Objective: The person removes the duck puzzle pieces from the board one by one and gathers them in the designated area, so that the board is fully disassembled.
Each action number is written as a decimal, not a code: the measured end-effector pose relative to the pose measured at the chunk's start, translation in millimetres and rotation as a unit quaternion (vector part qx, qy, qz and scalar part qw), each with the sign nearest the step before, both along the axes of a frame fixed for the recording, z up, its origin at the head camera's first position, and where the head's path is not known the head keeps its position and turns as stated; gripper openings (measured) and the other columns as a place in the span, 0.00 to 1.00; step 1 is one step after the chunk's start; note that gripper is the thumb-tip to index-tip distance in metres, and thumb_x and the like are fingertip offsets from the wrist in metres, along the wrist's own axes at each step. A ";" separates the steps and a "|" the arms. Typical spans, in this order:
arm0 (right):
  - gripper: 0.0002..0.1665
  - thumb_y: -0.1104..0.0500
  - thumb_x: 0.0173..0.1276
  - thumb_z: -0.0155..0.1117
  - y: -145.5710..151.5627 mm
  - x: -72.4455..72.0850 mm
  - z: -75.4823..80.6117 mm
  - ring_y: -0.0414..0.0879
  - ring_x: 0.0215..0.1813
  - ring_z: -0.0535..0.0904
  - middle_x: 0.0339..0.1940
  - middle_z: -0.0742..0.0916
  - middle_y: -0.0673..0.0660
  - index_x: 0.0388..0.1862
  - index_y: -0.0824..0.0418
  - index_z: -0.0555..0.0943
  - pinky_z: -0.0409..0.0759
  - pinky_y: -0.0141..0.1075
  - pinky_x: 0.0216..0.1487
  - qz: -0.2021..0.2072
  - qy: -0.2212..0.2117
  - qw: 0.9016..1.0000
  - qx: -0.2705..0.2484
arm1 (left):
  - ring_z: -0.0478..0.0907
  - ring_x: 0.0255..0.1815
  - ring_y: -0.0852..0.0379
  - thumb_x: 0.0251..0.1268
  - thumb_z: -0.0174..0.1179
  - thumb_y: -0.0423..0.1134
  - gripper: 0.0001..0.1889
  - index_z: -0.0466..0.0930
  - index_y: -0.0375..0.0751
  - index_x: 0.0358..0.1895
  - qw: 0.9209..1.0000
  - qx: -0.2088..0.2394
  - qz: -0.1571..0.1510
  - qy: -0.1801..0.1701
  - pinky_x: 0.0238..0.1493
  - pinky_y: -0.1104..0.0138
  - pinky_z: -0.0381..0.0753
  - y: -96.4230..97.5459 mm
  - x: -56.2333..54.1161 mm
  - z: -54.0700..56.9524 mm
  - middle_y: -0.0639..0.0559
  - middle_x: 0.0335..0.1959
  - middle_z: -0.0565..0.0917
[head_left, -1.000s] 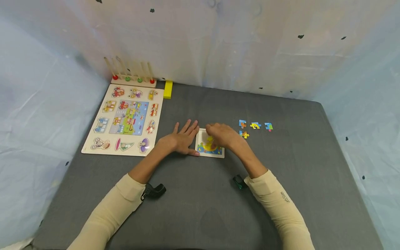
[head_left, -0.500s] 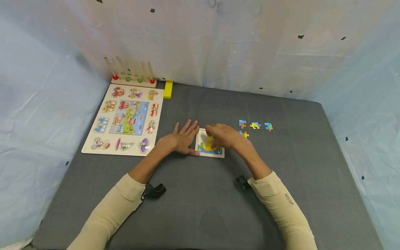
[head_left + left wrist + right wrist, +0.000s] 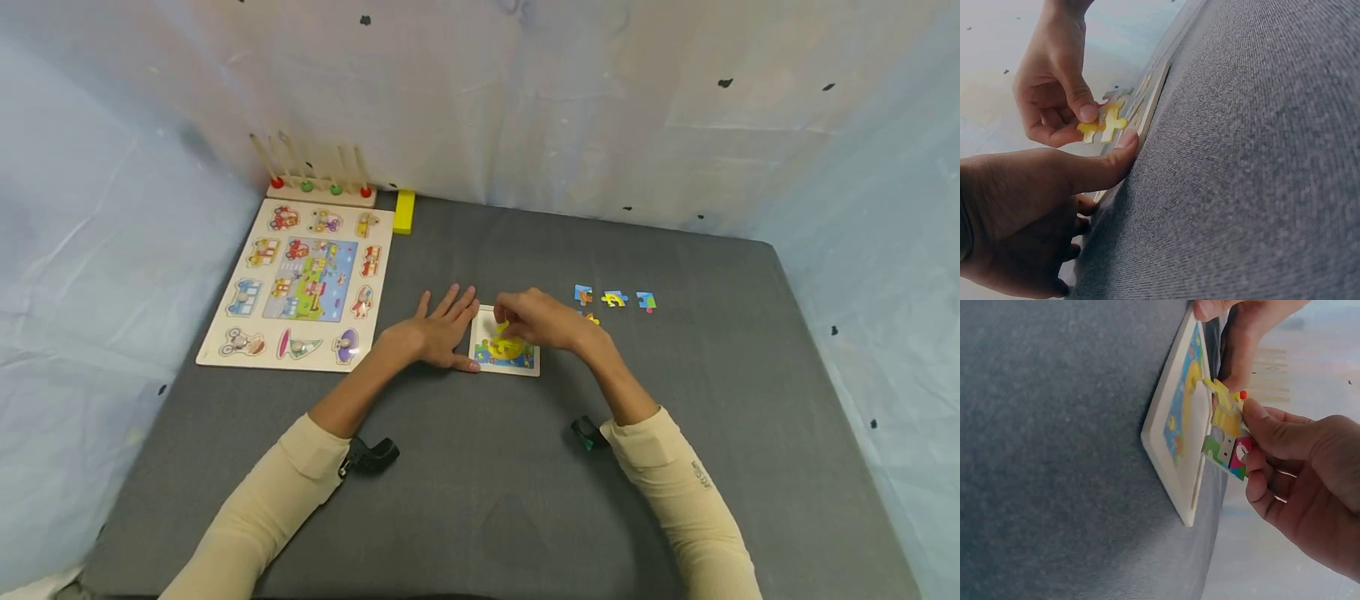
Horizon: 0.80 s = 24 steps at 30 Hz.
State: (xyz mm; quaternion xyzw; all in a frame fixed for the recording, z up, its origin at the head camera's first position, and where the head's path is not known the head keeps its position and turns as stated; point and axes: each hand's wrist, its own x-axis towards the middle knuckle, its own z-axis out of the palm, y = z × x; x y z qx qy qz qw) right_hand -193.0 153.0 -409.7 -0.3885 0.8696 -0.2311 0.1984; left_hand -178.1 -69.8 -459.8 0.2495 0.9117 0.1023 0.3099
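Note:
A small square jigsaw tray (image 3: 474, 335) with a pale raised rim lies mid-table, its lower part filled with blue and yellow picture. My left hand (image 3: 438, 335) lies palm down with fingers spread, and its thumb (image 3: 1124, 142) presses at the near left of the rim. Over the tray, my right hand (image 3: 543, 319) pinches a jigsaw piece (image 3: 1227, 419) between thumb and curled fingers. That piece is yellow with a green and pink part, and stands tilted over the tray's pale bare floor (image 3: 1196, 434). Its far side is hidden by the fingers.
Several loose jigsaw pieces (image 3: 615, 298) lie right of the tray, one partly behind the right wrist. A large wooden peg puzzle board (image 3: 213, 346) occupies the left. Behind it are a peg stand (image 3: 322, 197) with beads and a yellow block (image 3: 404, 212). White sheeting (image 3: 525, 125) encloses the table.
My right hand has shifted slightly right and up over the tray, uncovering more of its yellow picture. The left hand keeps its place.

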 end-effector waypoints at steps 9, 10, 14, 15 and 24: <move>0.09 0.69 0.71 0.68 5.4 -8.3 -14.7 0.52 0.43 0.87 0.45 0.90 0.63 0.49 0.68 0.86 0.87 0.45 0.48 -0.001 0.011 1.000 0.003 | 0.14 0.87 0.47 0.68 0.59 0.71 0.62 0.26 0.47 0.86 1.000 -0.007 0.002 -0.001 0.83 0.37 0.20 0.9 -2.6 -7.1 0.52 0.86 0.19; 0.09 0.69 0.72 0.68 6.3 -8.9 -16.3 0.52 0.44 0.87 0.46 0.90 0.63 0.49 0.68 0.86 0.87 0.45 0.49 0.000 0.014 1.000 0.004 | 0.13 0.87 0.47 0.69 0.59 0.71 0.61 0.26 0.48 0.86 1.000 -0.006 0.002 -0.001 0.83 0.37 0.20 1.0 -2.5 -7.3 0.52 0.86 0.18; 0.08 0.69 0.72 0.68 9.0 -10.4 -20.1 0.52 0.45 0.87 0.46 0.90 0.62 0.49 0.67 0.86 0.87 0.46 0.50 0.000 0.020 1.000 0.010 | 0.13 0.87 0.48 0.69 0.58 0.71 0.61 0.25 0.47 0.86 1.000 -0.004 0.000 -0.004 0.83 0.38 0.19 1.4 -0.7 -3.4 0.52 0.86 0.18; 0.08 0.69 0.72 0.68 9.2 -10.6 -20.3 0.51 0.44 0.87 0.46 0.90 0.62 0.48 0.66 0.86 0.86 0.45 0.49 -0.001 0.021 1.000 0.012 | 0.13 0.87 0.48 0.70 0.58 0.71 0.61 0.25 0.47 0.86 1.000 -0.005 0.000 -0.004 0.83 0.38 0.18 1.5 0.2 -1.2 0.52 0.86 0.18; 0.07 0.66 0.70 0.72 9.3 -5.8 -11.2 0.47 0.39 0.85 0.42 0.90 0.59 0.45 0.64 0.87 0.85 0.43 0.45 -0.003 0.046 0.999 0.029 | 0.16 0.88 0.45 0.72 0.58 0.68 0.59 0.28 0.43 0.87 1.000 -0.004 -0.005 -0.002 0.84 0.38 0.22 0.8 4.0 14.6 0.48 0.87 0.21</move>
